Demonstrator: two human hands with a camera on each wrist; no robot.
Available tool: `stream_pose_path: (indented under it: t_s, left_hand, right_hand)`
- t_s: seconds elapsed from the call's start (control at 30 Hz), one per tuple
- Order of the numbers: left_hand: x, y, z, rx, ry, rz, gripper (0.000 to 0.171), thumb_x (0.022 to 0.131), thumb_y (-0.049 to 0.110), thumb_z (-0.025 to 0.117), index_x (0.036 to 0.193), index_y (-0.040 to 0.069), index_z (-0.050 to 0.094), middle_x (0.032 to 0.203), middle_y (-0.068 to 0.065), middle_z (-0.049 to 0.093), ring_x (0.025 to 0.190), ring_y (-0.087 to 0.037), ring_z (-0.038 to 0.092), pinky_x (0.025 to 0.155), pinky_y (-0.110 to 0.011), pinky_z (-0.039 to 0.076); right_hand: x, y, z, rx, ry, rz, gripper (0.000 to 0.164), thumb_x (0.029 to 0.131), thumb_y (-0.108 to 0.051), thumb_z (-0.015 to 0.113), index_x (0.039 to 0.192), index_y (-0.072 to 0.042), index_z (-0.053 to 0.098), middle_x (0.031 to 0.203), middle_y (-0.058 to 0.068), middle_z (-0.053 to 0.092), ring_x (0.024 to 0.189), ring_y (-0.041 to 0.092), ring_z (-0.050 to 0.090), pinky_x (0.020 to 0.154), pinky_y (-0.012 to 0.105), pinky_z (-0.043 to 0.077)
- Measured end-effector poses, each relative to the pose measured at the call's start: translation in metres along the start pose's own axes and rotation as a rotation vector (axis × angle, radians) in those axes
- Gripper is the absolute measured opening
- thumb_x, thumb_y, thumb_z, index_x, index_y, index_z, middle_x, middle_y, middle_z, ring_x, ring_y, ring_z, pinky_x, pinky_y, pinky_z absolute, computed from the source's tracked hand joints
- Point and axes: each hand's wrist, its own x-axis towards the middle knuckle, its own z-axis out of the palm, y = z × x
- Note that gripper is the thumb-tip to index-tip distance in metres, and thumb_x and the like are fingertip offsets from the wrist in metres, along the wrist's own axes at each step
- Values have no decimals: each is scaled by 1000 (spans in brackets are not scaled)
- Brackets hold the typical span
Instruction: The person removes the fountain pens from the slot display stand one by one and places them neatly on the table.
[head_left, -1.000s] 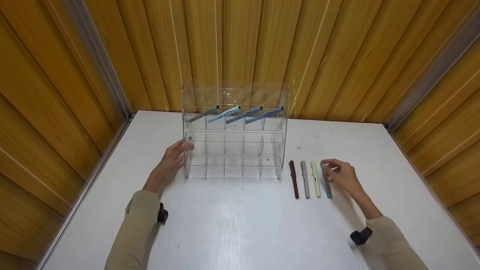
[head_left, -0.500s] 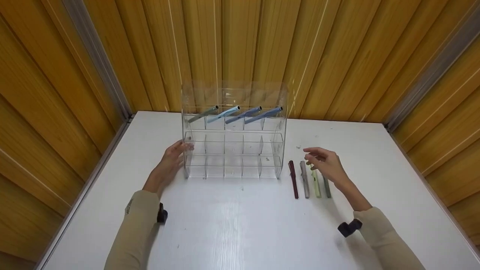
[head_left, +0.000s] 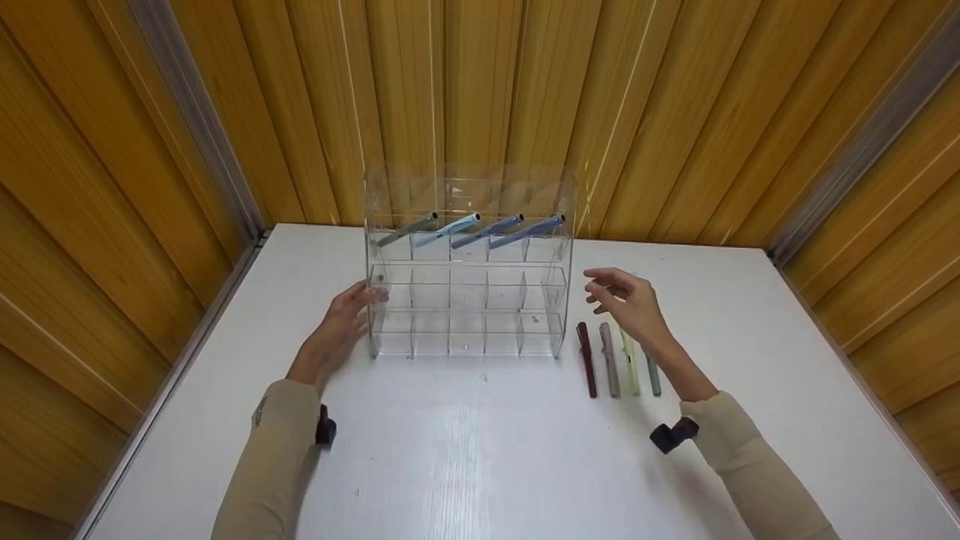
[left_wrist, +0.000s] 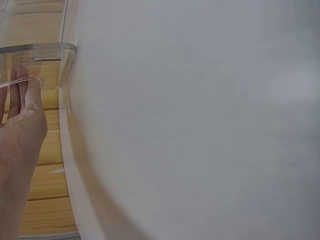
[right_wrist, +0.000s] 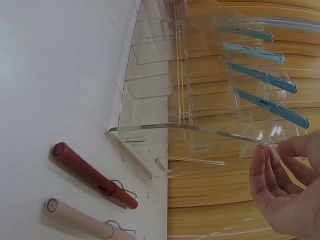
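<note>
A clear acrylic pen rack (head_left: 469, 310) with rows of compartments stands at the table's middle back. Several capped pens lean in its top row: a dark green pen (head_left: 409, 229), a light blue pen (head_left: 448, 229) and two darker blue ones. My left hand (head_left: 341, 322) holds the rack's left side, its fingertips showing through the clear panel; in the left wrist view the thumb is at the rack's edge. Just off the rack's right side is my right hand (head_left: 630, 304), raised and holding nothing, fingers loosely bent. In the right wrist view its fingertips overlap the rack's side edge.
Pens lie side by side right of the rack: a dark red pen (head_left: 587, 360), a grey pen (head_left: 609, 360), a light green pen (head_left: 631, 365) and a green pen (head_left: 653, 375) partly behind my right wrist. Wood-patterned panels (head_left: 480, 82) enclose the white table (head_left: 420, 450).
My right hand has left the green pen at the row's right end, which stays on the table, and moved left and back toward the rack. My left hand has stayed on the rack.
</note>
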Motion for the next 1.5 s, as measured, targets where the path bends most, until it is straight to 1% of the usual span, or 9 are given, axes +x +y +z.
stream_pose_path:
  t_s: [0.1, 0.3, 0.5, 0.7, 0.93, 1.1, 1.23, 1.4, 1.5]
  left_hand:
    - [-1, -1, -1, 16, 11, -7, 82, 106, 48, 57, 168, 12, 18, 166, -14, 38, 164, -32, 12, 134, -52, 8]
    - [0, -3, -1, 26, 23, -10, 84, 106, 48, 57, 168, 11, 16, 166, -15, 37, 164, -34, 9, 133, -54, 7]
    - [0, -4, -3, 35, 27, 0, 76, 109, 42, 53, 168, 9, 18, 166, -17, 38, 163, -34, 13, 133, -54, 10]
    - [-1, -4, -3, 30, 22, -8, 77, 110, 44, 51, 168, 10, 15, 168, -16, 33, 164, -35, 10, 133, -55, 7]
    - [-4, -7, 2, -13, 24, 4, 70, 109, 41, 53, 166, 11, 25, 165, -17, 38, 163, -34, 15, 133, -55, 8]
    - [-7, -7, 2, -4, 38, -19, 74, 108, 45, 55, 167, 14, 22, 164, -14, 39, 162, -31, 17, 133, -52, 10]
    - [-5, -6, 2, -5, 39, -11, 74, 108, 44, 56, 167, 13, 22, 164, -14, 39, 163, -32, 16, 133, -52, 10]
    - [-4, -6, 3, -5, 38, 5, 72, 108, 41, 54, 166, 11, 23, 165, -16, 39, 163, -33, 13, 133, -54, 9]
    - [-6, -7, 5, 16, 43, -14, 74, 107, 44, 55, 166, 13, 23, 165, -14, 39, 163, -33, 14, 133, -54, 10]
  right_hand:
    - [6, -6, 5, 28, 17, 3, 29, 104, -8, 65, 130, 5, 68, 114, 29, 68, 86, 3, 69, 75, 17, 60]
    - [18, -15, 15, 96, 40, 2, 32, 104, -9, 66, 132, 6, 66, 119, 28, 66, 89, 6, 71, 76, 20, 62]
    - [29, -24, 25, 191, 71, 27, 37, 104, -10, 65, 138, 6, 62, 114, 10, 67, 90, 8, 72, 79, 23, 63]
    - [39, -33, 34, 242, 72, 77, 40, 104, -10, 65, 143, 0, 60, 111, -7, 69, 89, 6, 74, 79, 25, 64]
    - [48, -40, 42, 345, 95, 87, 43, 105, -8, 62, 146, 3, 55, 119, 6, 68, 86, 7, 74, 80, 25, 64]
    - [53, -45, 50, 402, 122, 93, 45, 105, -6, 61, 148, 3, 53, 122, 12, 64, 84, 7, 74, 78, 24, 64]
    - [60, -47, 56, 380, 108, 99, 46, 105, -6, 62, 150, 1, 52, 124, 10, 64, 83, 5, 75, 76, 24, 64]
    - [65, -48, 64, 350, 84, 87, 44, 105, -8, 62, 147, 0, 54, 128, 18, 65, 82, 6, 76, 74, 24, 64]
    - [64, -45, 68, 349, 80, 103, 40, 106, -9, 61, 144, 1, 57, 130, 21, 65, 81, 7, 76, 75, 25, 64]
